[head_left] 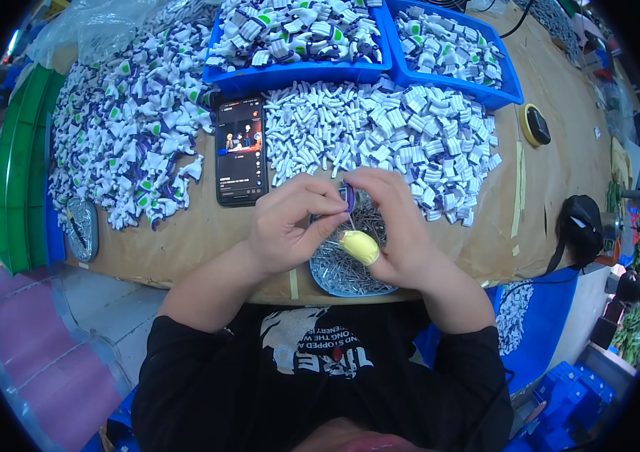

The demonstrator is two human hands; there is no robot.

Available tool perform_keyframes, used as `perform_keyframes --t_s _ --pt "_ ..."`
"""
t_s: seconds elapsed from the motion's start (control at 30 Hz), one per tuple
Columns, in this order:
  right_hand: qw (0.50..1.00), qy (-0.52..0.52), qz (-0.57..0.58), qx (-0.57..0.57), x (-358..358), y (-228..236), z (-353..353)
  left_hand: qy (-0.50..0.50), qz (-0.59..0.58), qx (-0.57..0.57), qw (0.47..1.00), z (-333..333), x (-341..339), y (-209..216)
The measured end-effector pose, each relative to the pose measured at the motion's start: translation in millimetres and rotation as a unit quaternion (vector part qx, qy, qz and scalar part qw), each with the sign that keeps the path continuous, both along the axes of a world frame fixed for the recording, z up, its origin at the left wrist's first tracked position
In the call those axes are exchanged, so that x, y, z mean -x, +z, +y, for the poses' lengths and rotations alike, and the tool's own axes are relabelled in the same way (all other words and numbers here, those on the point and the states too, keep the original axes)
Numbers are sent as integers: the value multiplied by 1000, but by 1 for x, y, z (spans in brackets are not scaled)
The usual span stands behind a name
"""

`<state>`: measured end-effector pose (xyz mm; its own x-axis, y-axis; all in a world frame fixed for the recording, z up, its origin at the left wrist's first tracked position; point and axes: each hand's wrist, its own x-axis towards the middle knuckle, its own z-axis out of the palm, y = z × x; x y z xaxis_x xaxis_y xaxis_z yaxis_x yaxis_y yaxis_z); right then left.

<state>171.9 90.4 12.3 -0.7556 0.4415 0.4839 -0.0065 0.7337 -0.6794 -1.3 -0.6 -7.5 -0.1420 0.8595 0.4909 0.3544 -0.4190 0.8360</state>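
Note:
Above a round dish (325, 280) heaped with thin metal pins (350, 275), both my hands meet at a small purple and white plastic piece (349, 197). My left hand (297, 220) is closed in a pinch, its fingertips against the piece's left side. My right hand (404, 230) grips it from the other side, with the index finger curled over the top. A yellow wrap (360, 247) covers the right thumb. One thin metal pin (352, 221) shows just below the piece, between the fingers; which hand bears it is unclear.
A phone (241, 154) lies left of small white tubular parts (301, 128) and striped white blocks (444, 139). White, purple and green parts (124, 143) cover the left. Blue bins (297, 74) stand behind. At right are a yellow tape roll (527, 126) and black pouch (580, 230).

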Motion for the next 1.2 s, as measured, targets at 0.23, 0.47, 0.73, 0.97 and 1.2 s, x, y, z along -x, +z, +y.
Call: perform_keyframes --t_s 0.23,0.47,0.73,0.97,1.2 --pt "973 -72 -73 205 -7 -8 12 69 153 49 985 13 18 -3" --pt "961 -138 -107 215 -1 -14 23 98 365 94 921 23 19 -20" --pt "969 -131 -104 182 1 -17 20 92 409 51 906 25 19 -27" --pt "973 -112 -120 163 3 -15 22 64 443 82 891 24 19 -22" --pt "972 -107 8 211 3 -23 18 64 420 49 904 23 22 -26"
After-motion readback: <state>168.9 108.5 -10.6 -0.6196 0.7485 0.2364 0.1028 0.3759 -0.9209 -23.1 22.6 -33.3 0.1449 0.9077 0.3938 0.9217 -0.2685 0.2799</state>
